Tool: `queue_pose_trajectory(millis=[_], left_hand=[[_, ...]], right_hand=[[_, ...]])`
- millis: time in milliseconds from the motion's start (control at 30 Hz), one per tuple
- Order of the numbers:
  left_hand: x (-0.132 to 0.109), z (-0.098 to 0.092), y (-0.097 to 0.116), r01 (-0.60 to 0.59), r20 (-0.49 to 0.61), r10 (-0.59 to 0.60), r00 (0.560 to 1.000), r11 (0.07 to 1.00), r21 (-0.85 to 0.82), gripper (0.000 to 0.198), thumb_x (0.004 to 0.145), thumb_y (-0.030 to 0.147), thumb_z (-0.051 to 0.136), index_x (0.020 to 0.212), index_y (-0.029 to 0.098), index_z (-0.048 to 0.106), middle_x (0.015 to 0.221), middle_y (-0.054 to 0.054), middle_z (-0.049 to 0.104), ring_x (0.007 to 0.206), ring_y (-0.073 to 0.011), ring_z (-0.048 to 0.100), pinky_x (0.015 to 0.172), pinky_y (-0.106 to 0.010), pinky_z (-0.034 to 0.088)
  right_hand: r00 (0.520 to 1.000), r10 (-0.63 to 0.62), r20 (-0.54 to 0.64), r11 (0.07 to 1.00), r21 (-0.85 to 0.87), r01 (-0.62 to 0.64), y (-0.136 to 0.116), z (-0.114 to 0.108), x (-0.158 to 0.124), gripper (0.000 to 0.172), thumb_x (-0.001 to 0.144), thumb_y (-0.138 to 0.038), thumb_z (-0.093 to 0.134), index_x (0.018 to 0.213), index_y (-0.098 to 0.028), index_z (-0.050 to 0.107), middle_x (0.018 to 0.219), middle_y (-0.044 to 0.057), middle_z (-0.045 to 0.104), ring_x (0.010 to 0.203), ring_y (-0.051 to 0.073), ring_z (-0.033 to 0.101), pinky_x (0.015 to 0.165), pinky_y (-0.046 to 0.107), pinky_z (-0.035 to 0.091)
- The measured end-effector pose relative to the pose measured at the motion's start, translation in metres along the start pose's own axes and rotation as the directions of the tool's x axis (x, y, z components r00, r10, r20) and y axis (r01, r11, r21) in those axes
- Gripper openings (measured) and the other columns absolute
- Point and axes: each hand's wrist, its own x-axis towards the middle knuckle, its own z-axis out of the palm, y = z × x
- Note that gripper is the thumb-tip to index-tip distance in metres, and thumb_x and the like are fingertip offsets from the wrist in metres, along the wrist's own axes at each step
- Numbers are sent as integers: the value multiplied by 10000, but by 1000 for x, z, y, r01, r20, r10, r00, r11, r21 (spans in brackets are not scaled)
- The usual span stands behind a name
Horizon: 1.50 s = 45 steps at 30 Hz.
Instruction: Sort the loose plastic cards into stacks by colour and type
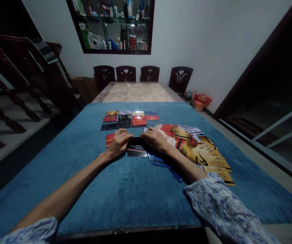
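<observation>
Head view. Left hand [120, 142]: its fingers are pinching the upper left corner of a black rectangular card with white print [136, 146]. Right hand [156, 138]: its fingers are pinching the upper right corner. The card is standing tilted over the blue plush cloth [95, 200] that is covering the table's near part. Multicoloured rectangular card stacks [139, 121] are sitting in rows beyond; loose gold rectangular cards [215, 161] are overlapping at right.

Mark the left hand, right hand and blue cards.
Left hand [118, 143]: head view, back of the hand.
Right hand [157, 139]: head view, back of the hand.
Blue cards [161, 161]: head view, exposed face of one card.
</observation>
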Motion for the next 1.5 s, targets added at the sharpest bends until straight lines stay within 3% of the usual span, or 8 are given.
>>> queue_pose_trajectory(millis=[233, 433, 567, 1100, 1500], left_hand=[[2, 5, -3, 7, -58, -8, 998, 1000, -19, 372, 928, 125, 491, 1245, 190, 673, 978, -85, 693, 1005, -230, 573, 901, -406, 497], [4, 3, 0, 116, -41, -115, 992, 993, 12, 357, 889, 96, 501, 1184, 184, 682, 998, -76, 656, 992, -220, 568, 889, -366, 497], [5, 3, 1, 128, -9, -128, 992, 991, 42, 348, 870, 78, 499, 1144, 182, 687, 982, -70, 669, 984, -229, 561, 889, -371, 477], [5, 9, 0, 192, 106, -208, 972, 971, 146, 534, 864, 111, 504, 1380, 220, 583, 1081, -105, 715, 1001, -289, 517, 877, -455, 389], [6, 15, -4, 237, 42, -250, 967, 952, 191, 508, 869, 110, 511, 1363, 199, 593, 1058, -114, 678, 1063, -298, 512, 878, -446, 395]], right_hand=[[994, 107, -20, 994, 33, -106, 3, 8, 3, 300, 993, -138, 510, 1217, -202, 698, 994, 101, 726, 960, 214, 563, 857, 335, 455], [981, 194, -4, 981, 3, -194, -3, 8, 6, 397, 981, -113, 489, 1336, -220, 630, 1049, 96, 721, 1000, 226, 569, 875, 339, 452], [978, 207, 16, 978, -28, -207, -4, 4, 7, 385, 994, -128, 467, 1322, -224, 644, 1017, 88, 737, 971, 225, 566, 855, 323, 438], [947, 264, 184, 960, -146, -239, -9, -1, 13, 559, 970, -195, 520, 1522, -270, 468, 1193, 133, 684, 1102, 297, 524, 903, 412, 409], [946, 278, 165, 951, -184, -247, -10, 1, 18, 635, 945, -232, 560, 1562, -234, 413, 1278, 176, 584, 1142, 323, 453, 874, 414, 427]])
